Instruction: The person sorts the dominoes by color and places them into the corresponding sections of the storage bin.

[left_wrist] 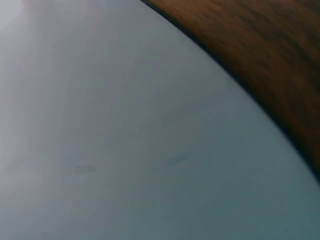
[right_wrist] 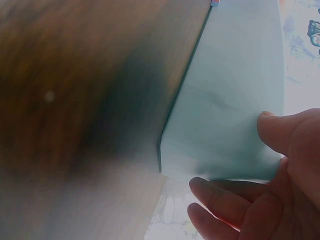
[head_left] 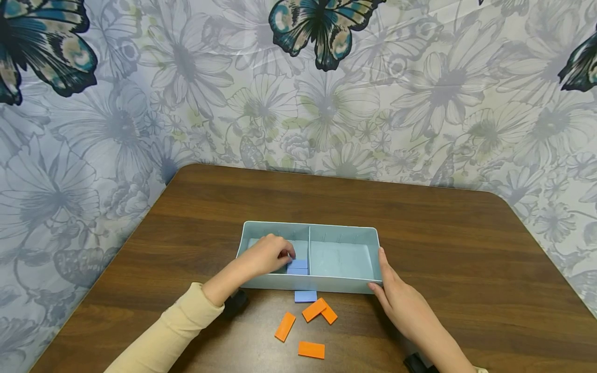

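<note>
Left hand (head_left: 266, 255) pinches flat blue tile (head_left: 297, 264); right hand (head_left: 396, 292) steadies smooth box (head_left: 342, 235).

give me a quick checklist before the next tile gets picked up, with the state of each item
1. Tray steadied: ok, the right hand rests flat against its right end.
2. Left hand free: not ok, it is inside the left compartment, fingers curled at the blue tiles.
3. Right compartment has room: ok, nothing shows in it.
4. Tiles within reach: ok, one blue tile and four orange tiles lie on the table in front of the tray.
5. Whether the left hand has let go of a tile: cannot tell, the fingers hide it and the left wrist view is blurred.
</note>
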Tool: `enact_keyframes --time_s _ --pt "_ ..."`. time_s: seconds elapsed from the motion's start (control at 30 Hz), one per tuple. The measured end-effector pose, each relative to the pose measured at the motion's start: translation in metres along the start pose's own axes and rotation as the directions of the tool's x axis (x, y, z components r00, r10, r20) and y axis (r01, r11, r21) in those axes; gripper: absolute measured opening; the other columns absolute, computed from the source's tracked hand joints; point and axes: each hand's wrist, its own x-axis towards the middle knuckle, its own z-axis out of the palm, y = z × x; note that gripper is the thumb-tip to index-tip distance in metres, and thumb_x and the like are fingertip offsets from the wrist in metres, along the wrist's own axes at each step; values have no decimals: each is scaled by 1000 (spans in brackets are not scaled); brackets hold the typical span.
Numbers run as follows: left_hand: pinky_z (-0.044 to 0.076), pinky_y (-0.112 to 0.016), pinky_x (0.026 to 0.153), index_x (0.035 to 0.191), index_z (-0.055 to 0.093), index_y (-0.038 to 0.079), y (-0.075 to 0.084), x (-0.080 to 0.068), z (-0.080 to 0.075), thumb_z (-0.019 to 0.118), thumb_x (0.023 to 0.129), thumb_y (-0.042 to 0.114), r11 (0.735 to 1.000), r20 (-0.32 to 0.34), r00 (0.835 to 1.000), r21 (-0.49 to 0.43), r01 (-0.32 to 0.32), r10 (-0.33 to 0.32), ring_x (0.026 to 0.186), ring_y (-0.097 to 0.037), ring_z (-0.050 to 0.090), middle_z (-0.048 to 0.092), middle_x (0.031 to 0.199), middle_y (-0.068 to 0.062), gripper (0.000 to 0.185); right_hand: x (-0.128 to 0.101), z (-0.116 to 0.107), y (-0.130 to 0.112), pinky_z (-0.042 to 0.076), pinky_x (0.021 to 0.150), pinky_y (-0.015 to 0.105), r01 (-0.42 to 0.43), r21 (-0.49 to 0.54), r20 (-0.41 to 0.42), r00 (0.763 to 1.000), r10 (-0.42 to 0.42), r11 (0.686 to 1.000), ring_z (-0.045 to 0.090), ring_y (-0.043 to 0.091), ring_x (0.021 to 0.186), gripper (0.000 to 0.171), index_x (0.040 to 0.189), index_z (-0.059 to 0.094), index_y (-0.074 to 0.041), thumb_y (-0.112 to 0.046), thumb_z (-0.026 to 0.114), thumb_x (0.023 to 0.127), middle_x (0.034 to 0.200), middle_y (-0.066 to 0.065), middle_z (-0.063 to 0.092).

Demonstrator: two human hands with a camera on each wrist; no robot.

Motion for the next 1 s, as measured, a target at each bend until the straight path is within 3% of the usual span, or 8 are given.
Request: enact_keyframes --time_s 0.37,0.7,0.83,1.0 --pt "48 -24 63 87 72 3 1 -1 -2 63 87 -2 999 8 1000 -33 -9 9 68 -11 56 67 82 -3 11 0 1 0 44 86 50 -2 2 4 1000 2 1000 48 37 117 72 150 7 -2 -26 51 98 143 24 32" --pt "48 -28 67 88 71 3 3 -5 -5 62 89 2 999 6 1000 -30 27 -27 71 -12 57 65 82 -1 10 -1 0 0 43 87 49 -3 7 3 1000 3 1000 48 36 118 72 150 6 -4 -26 50 98 143 23 33" --pt "48 -26 65 91 71 3 2 -8 -8 63 89 4 998 -32 999 -53 38 -39 70 -11 56 65 81 0 9 0 0 0 43 87 49 1 3 1 1000 -1 1000 47 36 118 72 150 6 -3 -26 50 98 143 23 32" --pt "50 -30 71 96 71 2 4 -12 -15 63 89 4 997 -137 990 -68 34 -43 78 -12 60 67 88 -2 11 0 1 0 44 86 49 13 1 -9 1000 -13 1000 47 37 118 72 150 7 -2 -25 51 98 143 24 33"
